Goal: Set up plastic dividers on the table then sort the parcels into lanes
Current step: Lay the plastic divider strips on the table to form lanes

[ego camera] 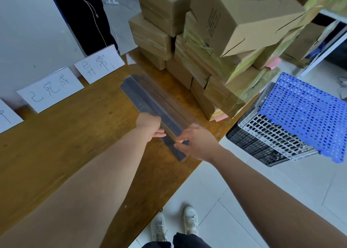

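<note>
Left hand (150, 124) fingers curl onto the dividers (150, 101); right hand (195, 142) fingers spread just beside them. Crate (262, 135) contents unclear.

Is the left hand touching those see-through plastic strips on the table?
Touching. In the head view the left hand rests on the plastic strips, its fingers curled over their near part with no gap showing.

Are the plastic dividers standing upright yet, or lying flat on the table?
Lying flat. The plastic dividers rest stacked on the table, with the left hand and right hand at their near end.
</note>
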Available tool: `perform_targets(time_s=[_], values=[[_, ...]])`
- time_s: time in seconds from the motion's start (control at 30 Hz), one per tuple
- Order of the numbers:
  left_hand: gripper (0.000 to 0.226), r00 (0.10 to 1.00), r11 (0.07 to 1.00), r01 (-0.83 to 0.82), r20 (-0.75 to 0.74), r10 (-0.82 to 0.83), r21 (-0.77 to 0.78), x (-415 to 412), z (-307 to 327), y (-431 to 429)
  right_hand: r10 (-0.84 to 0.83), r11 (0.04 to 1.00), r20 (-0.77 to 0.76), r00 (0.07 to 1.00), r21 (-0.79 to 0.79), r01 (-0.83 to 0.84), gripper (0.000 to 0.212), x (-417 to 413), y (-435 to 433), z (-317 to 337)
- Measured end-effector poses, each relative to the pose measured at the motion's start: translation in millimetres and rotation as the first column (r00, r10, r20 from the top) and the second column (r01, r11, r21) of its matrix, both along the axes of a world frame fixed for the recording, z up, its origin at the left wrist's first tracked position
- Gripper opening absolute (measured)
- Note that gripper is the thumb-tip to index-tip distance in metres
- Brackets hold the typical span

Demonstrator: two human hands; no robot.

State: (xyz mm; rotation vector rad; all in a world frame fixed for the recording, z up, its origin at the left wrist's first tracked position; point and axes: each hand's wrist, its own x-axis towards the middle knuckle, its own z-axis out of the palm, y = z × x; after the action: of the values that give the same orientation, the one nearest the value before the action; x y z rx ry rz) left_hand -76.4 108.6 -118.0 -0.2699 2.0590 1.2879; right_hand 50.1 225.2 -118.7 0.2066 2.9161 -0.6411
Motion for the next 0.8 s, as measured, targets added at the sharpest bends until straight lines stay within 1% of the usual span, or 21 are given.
perform_targets(time_s=[0.03, 0.13, 0.17, 0.3, 0.33, 0.43, 0.5, 0.6, 0.67, 0.8], values=[[0.008, 1.0, 1.0, -0.013, -0.016, 0.013, 0.013, -3, -1, -3, -0.028, 0.999, 0.024, 0.999, -0.046, 0.029, 0.027, 3, -1, -1], [0.029, 0.993, 0.996, -0.083, -0.081, 0.084, 0.016, -14, -5, -13, -0.115, 0.97, 0.133, 0.984, -0.201, 0.14, 0.023, 8, 0, -3], [0.031, 0.993, 0.996, -0.084, -0.085, 0.085, 0.017, -16, -5, -15, -0.138, 0.955, 0.16, 0.978, -0.239, 0.174, 0.023, 9, 0, -3], [0.025, 0.991, 0.998, -0.065, -0.121, 0.061, -0.025, -12, -5, -26, -0.209, 0.925, 0.219, 0.953, -0.272, 0.265, 0.028, 16, -4, -3], [0.023, 0.99, 0.998, -0.067, -0.124, 0.063, -0.023, -9, -5, -28, -0.211, 0.921, 0.219, 0.953, -0.28, 0.269, 0.03, 16, -7, -4], [0.023, 0.99, 0.998, -0.067, -0.126, 0.066, -0.008, -2, -9, -36, -0.198, 0.912, 0.167, 0.966, -0.329, 0.244, 0.025, 12, -22, -9], [0.024, 0.99, 0.997, -0.079, -0.116, 0.08, 0.011, 2, -8, -42, -0.171, 0.933, 0.128, 0.977, -0.298, 0.202, 0.027, 8, -31, -11], [0.025, 0.992, 0.997, -0.071, -0.101, 0.073, 0.021, 9, -8, -52, -0.08, 0.978, 0.104, 0.991, -0.186, 0.099, 0.024, 1, -40, -11], [0.024, 0.994, 0.998, -0.057, -0.097, 0.059, 0.015, 15, -5, -60, -0.034, 0.99, 0.101, 0.994, -0.132, 0.048, 0.025, -2, -44, -15], [0.019, 0.987, 0.995, -0.101, -0.129, 0.097, -0.018, 30, 1, -82, 0.011, 0.994, 0.051, 0.999, -0.105, -0.005, 0.028, -1, -52, -17]])
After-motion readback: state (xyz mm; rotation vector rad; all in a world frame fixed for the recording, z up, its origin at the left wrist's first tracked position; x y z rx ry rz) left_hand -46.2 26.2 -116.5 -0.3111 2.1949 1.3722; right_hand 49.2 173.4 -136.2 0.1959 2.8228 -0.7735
